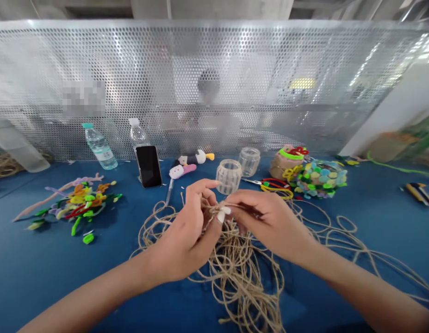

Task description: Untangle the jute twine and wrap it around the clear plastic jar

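Note:
Both hands meet above a tangled heap of brown jute twine (242, 273) that spreads over the blue table. My left hand (188, 236) pinches a bunched part of the twine between thumb and fingers. From the other side my right hand (270, 217) grips strands of the same twine, its fingertips close to the left thumb. How the strands cross between the fingers is partly hidden. Just beyond the hands stands a clear glass jar (228, 177), with a second glass jar (249, 162) behind it to the right.
Red-and-yellow-handled scissors (275, 184) lie near a twine-wrapped jar (287, 162) and a pompom-covered pot (321, 178). Pipe-cleaner flowers (84, 199) are piled at left. A phone (149, 166) leans on a bottle beside another water bottle (100, 148). A perforated metal screen (148, 92) borders the back.

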`<state>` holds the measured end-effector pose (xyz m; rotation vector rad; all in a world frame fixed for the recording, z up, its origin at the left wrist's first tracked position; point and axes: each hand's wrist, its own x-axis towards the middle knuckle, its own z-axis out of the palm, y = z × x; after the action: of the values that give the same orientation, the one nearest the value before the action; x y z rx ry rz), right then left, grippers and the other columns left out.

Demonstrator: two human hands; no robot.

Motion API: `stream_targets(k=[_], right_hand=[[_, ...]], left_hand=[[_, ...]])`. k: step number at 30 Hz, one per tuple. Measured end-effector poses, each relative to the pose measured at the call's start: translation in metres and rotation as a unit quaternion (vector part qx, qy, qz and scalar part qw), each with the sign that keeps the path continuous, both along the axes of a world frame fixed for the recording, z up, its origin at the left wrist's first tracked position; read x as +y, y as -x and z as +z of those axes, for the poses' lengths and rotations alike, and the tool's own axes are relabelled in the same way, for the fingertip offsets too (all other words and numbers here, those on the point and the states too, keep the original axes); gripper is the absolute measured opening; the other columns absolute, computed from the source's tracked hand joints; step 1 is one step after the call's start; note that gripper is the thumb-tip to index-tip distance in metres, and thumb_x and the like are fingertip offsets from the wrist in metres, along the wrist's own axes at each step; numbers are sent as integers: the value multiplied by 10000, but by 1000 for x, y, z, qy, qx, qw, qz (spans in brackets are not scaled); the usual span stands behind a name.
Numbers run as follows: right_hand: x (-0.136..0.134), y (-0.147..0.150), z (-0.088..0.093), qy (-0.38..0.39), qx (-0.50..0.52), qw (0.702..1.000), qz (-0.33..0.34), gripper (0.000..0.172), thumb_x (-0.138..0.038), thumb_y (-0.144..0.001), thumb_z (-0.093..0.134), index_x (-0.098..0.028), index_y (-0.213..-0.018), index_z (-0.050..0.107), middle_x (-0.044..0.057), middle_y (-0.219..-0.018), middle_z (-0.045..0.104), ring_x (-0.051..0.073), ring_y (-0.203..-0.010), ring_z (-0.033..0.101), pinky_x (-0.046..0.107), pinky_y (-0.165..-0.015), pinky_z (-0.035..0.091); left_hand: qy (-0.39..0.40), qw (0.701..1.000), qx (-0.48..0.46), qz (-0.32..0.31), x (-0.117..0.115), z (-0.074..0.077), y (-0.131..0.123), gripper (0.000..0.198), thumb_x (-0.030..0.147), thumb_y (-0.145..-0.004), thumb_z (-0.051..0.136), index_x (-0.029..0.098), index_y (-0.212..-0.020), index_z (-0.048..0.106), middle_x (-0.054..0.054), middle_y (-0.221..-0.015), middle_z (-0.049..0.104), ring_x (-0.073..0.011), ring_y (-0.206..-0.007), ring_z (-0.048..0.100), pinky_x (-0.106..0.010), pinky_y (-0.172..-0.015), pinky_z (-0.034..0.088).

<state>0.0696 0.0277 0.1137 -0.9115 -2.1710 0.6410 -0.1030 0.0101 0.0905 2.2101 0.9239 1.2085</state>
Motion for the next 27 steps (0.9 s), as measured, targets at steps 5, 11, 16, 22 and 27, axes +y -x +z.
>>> stream_targets(k=[5, 11, 16, 22, 27], right_hand=[[3, -7, 2, 37, 36, 999, 3, 161, -269, -847, 517, -173, -944, 603, -41, -586, 490, 59, -466, 387, 182, -412, 304], [0, -6, 2, -93, 8, 996, 2, 102, -161, -831, 518, -177, -876, 609, -8, -735, 571, 67, -602, 491, 191, -541, 388], [-2, -8, 4, -71, -16, 997, -27, 113, -140, -855, 473, -175, -829, 577, -13, -703, 560, 73, -613, 506, 196, -558, 393], [-1, -8, 4, 34, 14, 999, -26, 119, -220, -883, 447, -184, -840, 551, -55, -537, 472, 64, -450, 431, 183, -421, 347], [3, -5, -1, -52, -7, 999, -3, 98, -194, -828, 549, -187, -907, 606, 12, -852, 598, 75, -640, 541, 197, -564, 439]], left_hand=[[-11, 998, 7, 57, 6, -3, 8, 159, 185, -905, 396, 236, -1054, 377, 5, -767, 449, -87, -568, 440, -231, -527, 417], [29, 998, -47, 13, 3, -8, 0, 347, 126, -857, 474, 257, -1145, 332, 3, -815, 516, -88, -613, 528, -211, -529, 446], [-24, 997, 0, 77, 2, -3, 4, 333, 152, -821, 530, 242, -1104, 379, -31, -950, 515, -59, -525, 440, -204, -457, 416], [-175, 962, 119, 170, 3, 7, 13, 79, 198, -827, 530, 197, -905, 537, -45, -937, 514, -110, -680, 505, -236, -551, 443], [-172, 965, 142, 140, 3, 5, 14, 104, 163, -864, 470, 183, -904, 564, -50, -911, 544, -116, -729, 545, -221, -566, 462]])
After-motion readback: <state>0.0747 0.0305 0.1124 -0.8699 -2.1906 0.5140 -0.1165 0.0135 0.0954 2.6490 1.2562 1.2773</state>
